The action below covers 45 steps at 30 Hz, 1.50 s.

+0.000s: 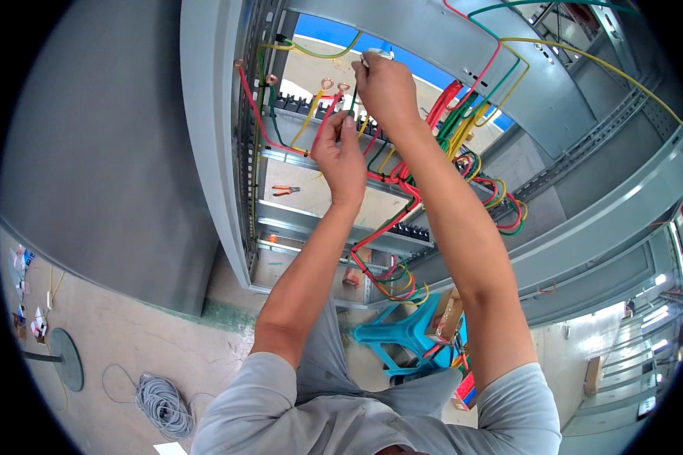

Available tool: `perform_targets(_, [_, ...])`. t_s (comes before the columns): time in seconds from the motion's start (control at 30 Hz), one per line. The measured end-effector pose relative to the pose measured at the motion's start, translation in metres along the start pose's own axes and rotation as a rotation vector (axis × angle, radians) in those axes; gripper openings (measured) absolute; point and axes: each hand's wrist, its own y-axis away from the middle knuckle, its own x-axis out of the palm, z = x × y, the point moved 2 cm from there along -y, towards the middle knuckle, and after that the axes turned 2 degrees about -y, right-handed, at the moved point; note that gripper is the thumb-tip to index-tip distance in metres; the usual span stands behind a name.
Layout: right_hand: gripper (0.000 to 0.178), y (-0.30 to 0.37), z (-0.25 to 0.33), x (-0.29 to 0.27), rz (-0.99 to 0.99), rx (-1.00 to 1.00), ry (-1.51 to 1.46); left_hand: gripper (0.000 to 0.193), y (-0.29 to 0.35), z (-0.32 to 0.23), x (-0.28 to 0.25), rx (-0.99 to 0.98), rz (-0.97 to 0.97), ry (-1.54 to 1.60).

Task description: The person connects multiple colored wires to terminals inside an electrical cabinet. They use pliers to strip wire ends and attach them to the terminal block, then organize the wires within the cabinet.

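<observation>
Green wire [354,98] was pinched by the left hand [342,163], nearly closed; I couldn't tell what the curled right hand [388,91] held.

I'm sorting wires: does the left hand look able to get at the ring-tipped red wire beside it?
Probably yes: the red wire stands beside the left hand, nothing visibly between, though it holds a green wire.
</observation>
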Motion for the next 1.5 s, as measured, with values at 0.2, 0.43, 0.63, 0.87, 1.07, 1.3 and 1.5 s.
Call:
perform_targets(0.2, [0.033, -0.031, 0.000, -0.004, 0.494, -0.008, 0.145, 0.021, 0.001, 0.002, 0.001, 0.015, 0.029, -0.009])
perform_targets(0.43, [0.032, -0.039, 0.019, 0.005, 0.841, -0.135, 0.253, 0.018, 0.000, 0.007, 0.001, 0.061, 0.070, -0.022])
perform_targets(0.63, [0.035, -0.036, 0.045, -0.002, 1.054, -0.122, 0.405, 0.014, 0.000, 0.011, 0.000, 0.089, 0.111, -0.006])
perform_targets(0.87, [0.041, -0.045, 0.018, 0.006, 1.101, -0.094, 0.333, 0.023, 0.003, 0.000, -0.002, 0.123, 0.131, -0.098])
perform_targets(1.07, [0.044, 0.017, -0.003, -0.064, 0.549, -0.093, -0.610, 0.034, 0.048, -0.026, -0.060, 0.368, 0.245, -0.438])
perform_targets(1.3, [0.032, 0.050, 0.033, -0.071, 0.404, 0.016, -0.914, 0.034, 0.022, -0.029, -0.073, 0.231, 0.165, -0.391])
perform_targets(1.5, [0.031, 0.021, 0.017, -0.038, 0.115, 0.220, -0.880, 0.033, -0.003, -0.008, -0.053, -0.087, 0.187, 0.008])
